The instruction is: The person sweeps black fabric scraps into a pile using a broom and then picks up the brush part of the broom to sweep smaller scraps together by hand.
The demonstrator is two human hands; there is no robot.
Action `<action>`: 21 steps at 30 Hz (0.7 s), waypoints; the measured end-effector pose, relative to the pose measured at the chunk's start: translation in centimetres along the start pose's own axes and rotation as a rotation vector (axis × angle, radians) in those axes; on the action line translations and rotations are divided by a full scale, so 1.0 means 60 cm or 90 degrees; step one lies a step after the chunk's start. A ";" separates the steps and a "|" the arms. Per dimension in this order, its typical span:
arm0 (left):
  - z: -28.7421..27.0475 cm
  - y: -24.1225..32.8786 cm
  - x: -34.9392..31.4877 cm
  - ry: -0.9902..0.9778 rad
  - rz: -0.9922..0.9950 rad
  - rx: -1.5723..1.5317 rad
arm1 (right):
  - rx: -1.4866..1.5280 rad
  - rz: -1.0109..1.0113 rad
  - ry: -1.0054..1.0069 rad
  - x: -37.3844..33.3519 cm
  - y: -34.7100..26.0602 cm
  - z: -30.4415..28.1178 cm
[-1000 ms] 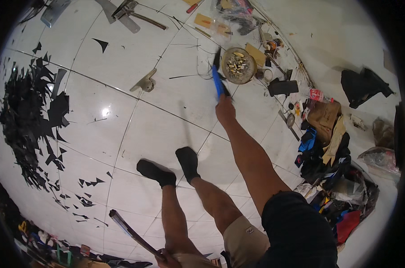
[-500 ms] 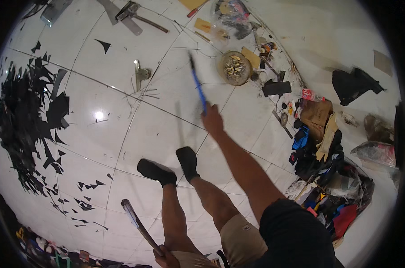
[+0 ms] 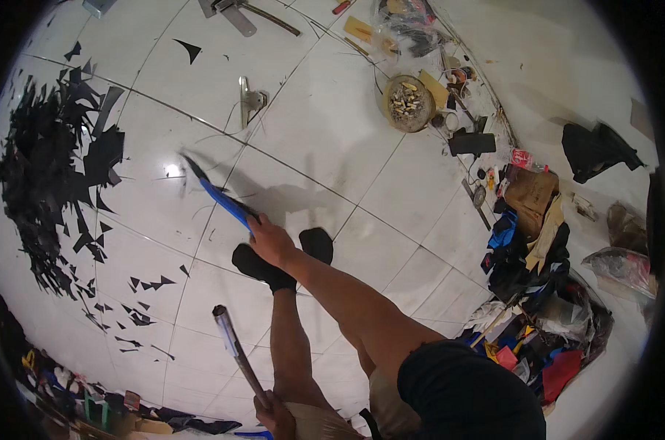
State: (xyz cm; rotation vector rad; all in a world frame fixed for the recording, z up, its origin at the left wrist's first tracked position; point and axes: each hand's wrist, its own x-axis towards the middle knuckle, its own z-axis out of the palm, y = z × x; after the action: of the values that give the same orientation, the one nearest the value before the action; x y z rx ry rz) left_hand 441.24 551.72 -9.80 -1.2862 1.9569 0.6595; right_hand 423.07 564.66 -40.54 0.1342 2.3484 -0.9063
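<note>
Gripping a long blue tool [image 3: 228, 203] with a dark, brush-like edge, the right hand [image 3: 272, 242] is closed above the dark-socked feet [image 3: 263, 268]. The tool slants across the white tiled floor [image 3: 391, 198], its tip toward black scraps [image 3: 39, 176] heaped along the floor's left edge; contact with the tiles is unclear. Low in view, the left hand [image 3: 275, 416] is wrapped around a greyish tube [image 3: 239, 353]. A bowl [image 3: 386, 103] of cigarette butts sits near the floor's right edge.

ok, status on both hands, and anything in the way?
Right hand: gripping blue brush. Left hand: gripping slim tube. Silver metal fitting beyond brush; black scraps off to its left.
</note>
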 end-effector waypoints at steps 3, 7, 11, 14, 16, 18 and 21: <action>0.006 -0.006 0.001 -0.024 0.023 -0.061 | 0.040 0.021 0.035 -0.018 0.003 -0.044; 0.011 -0.060 0.018 -0.011 -0.033 -0.071 | 0.056 0.097 0.216 -0.056 0.074 -0.081; 0.006 -0.059 0.011 0.046 -0.071 -0.070 | -0.016 0.157 0.210 -0.006 0.036 0.012; 0.011 -0.060 0.020 0.046 -0.074 -0.086 | -0.020 0.102 0.185 0.065 -0.056 0.150; 0.007 -0.105 0.025 0.051 -0.078 -0.158 | 0.058 0.027 -0.024 0.102 -0.175 0.200; 0.014 -0.090 0.028 0.051 -0.011 -0.145 | 0.049 -0.148 0.075 0.160 -0.205 0.234; -0.003 -0.086 0.015 0.116 -0.020 -0.132 | 0.244 -0.049 -0.016 0.120 -0.384 0.178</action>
State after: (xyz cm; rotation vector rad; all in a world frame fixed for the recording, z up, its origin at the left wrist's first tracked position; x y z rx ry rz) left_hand 445.75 549.12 -10.61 -1.5478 2.0512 0.7682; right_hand 415.78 539.46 -37.63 0.1861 2.1447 -1.3810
